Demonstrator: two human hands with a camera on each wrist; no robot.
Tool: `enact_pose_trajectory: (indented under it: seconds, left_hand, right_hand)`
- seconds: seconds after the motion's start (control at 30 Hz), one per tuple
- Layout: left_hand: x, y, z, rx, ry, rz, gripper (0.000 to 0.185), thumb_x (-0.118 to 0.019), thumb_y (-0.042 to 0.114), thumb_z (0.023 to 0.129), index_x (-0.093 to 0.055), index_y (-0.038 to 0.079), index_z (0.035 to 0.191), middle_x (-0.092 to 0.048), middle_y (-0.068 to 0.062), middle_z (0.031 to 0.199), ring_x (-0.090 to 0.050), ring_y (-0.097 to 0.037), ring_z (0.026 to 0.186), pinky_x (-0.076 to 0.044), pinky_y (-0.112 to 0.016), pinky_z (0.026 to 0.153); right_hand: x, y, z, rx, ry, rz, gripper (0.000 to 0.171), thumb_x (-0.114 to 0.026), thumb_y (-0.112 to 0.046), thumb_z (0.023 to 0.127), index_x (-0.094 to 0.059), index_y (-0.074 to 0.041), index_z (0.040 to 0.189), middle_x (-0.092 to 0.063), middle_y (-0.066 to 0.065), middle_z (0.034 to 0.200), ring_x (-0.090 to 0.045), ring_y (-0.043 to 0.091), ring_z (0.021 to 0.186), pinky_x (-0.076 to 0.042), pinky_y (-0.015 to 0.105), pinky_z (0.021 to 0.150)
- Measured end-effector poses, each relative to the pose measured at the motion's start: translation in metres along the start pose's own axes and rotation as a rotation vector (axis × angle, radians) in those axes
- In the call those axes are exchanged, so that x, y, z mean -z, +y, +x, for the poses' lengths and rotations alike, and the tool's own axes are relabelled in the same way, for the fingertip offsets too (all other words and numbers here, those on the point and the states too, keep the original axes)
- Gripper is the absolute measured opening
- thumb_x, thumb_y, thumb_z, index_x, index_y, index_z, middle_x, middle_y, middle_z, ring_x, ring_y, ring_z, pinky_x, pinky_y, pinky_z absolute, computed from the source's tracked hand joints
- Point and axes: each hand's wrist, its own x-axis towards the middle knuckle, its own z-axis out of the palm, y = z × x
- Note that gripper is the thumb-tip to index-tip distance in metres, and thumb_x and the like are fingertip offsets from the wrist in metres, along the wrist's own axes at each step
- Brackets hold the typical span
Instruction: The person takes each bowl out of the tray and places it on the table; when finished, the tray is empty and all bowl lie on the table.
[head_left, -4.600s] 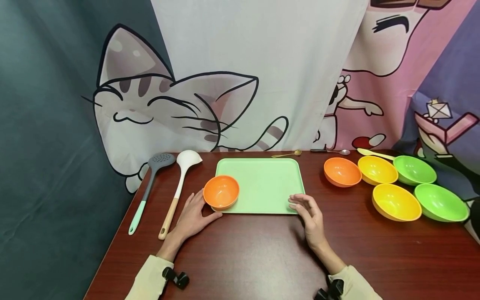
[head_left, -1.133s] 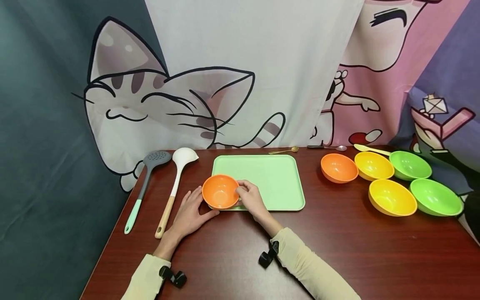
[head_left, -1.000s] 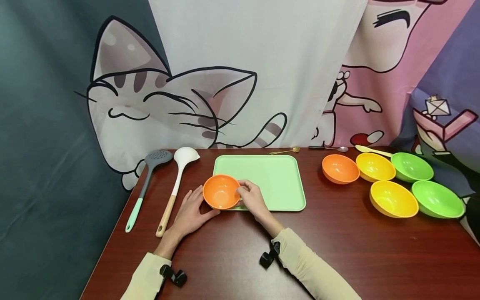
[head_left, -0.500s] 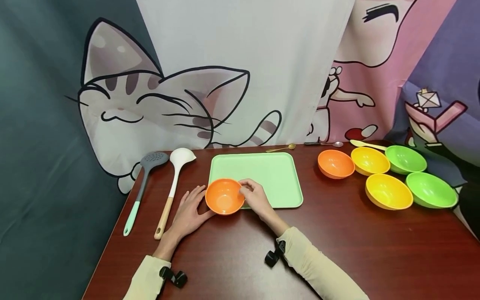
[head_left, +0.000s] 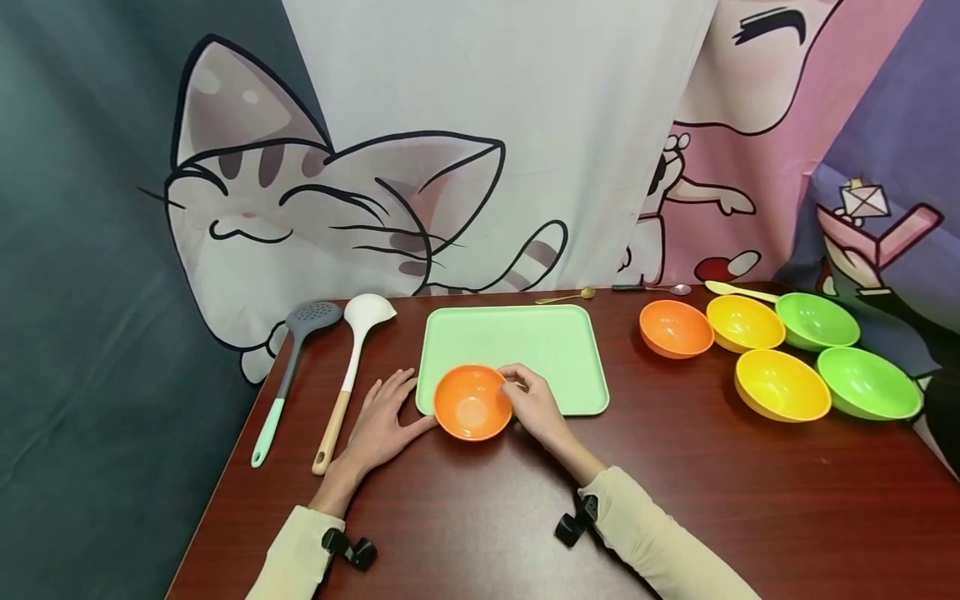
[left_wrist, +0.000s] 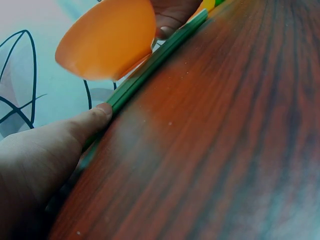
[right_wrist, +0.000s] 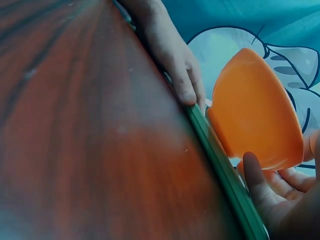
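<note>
In the head view, an orange bowl [head_left: 472, 402] overlaps the near edge of the light green tray [head_left: 540, 350], left of its middle. My right hand [head_left: 536, 408] grips the bowl by its right side, with the thumb low on the wall in the right wrist view. Both wrist views put the bowl's base close over the tray's rim. My left hand [head_left: 382, 425] lies at the tray's near left corner. Its fingers stretch along the left side, and the thumb [left_wrist: 97, 117] touches the near edge.
Left of the tray lie a grey slotted turner [head_left: 300, 342] and a white ladle [head_left: 360, 342]. To the right sit another orange bowl [head_left: 677, 329], yellow bowls [head_left: 782, 385] and green bowls [head_left: 868, 383]. Small spoons [head_left: 566, 296] and a yellow knife-like utensil [head_left: 738, 291] lie along the back.
My right hand has come from the tray's right side to the orange bowl and taken hold of it. The bowl has since shifted right and nearer. My left hand stays at the tray corner.
</note>
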Motion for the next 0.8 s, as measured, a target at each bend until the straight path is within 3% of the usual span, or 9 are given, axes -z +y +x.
enact_pose_trajectory:
  seconds: [0.17, 0.4, 0.5, 0.8]
  left_hand:
    - [-0.001, -0.001, 0.000, 0.000, -0.007, 0.006, 0.083, -0.067, 0.064, 0.085, -0.050, 0.011, 0.146, -0.040, -0.009, 0.158, -0.030, -0.029, 0.150, -0.015, -0.052, 0.124]
    - [0.000, -0.002, 0.001, 0.013, -0.015, 0.005, 0.085, -0.065, 0.066, 0.085, -0.049, 0.011, 0.148, -0.039, -0.008, 0.159, -0.029, -0.028, 0.151, -0.014, -0.050, 0.125]
    - [-0.001, -0.001, 0.002, 0.007, -0.013, 0.015, 0.084, -0.065, 0.066, 0.086, -0.048, 0.011, 0.148, -0.039, -0.008, 0.159, -0.029, -0.028, 0.151, -0.014, -0.050, 0.125]
    - [-0.002, -0.002, 0.001, 0.011, -0.015, 0.016, 0.084, -0.065, 0.065, 0.086, -0.047, 0.012, 0.149, -0.038, -0.008, 0.159, -0.028, -0.028, 0.151, -0.014, -0.051, 0.125]
  right_hand:
    - [0.006, 0.001, -0.007, 0.027, 0.004, 0.004, 0.025, -0.056, -0.005, 0.092, -0.069, -0.004, 0.113, -0.067, 0.018, 0.109, -0.065, 0.010, 0.078, -0.049, 0.023, 0.052]
    - [0.020, 0.008, -0.022, 0.034, 0.071, 0.063, 0.022, -0.057, -0.002, 0.092, -0.069, 0.004, 0.109, -0.069, 0.021, 0.105, -0.065, 0.005, 0.072, -0.051, 0.020, 0.056]
    - [0.028, 0.013, -0.027, 0.074, 0.089, 0.084, 0.020, -0.057, 0.001, 0.091, -0.068, 0.007, 0.105, -0.067, 0.022, 0.104, -0.066, 0.005, 0.081, -0.054, 0.019, 0.067]
    - [0.049, 0.022, -0.048, 0.173, 0.014, 0.007, 0.016, -0.059, 0.002, 0.090, -0.068, 0.006, 0.102, -0.068, 0.017, 0.101, -0.063, 0.003, 0.088, -0.052, 0.016, 0.080]
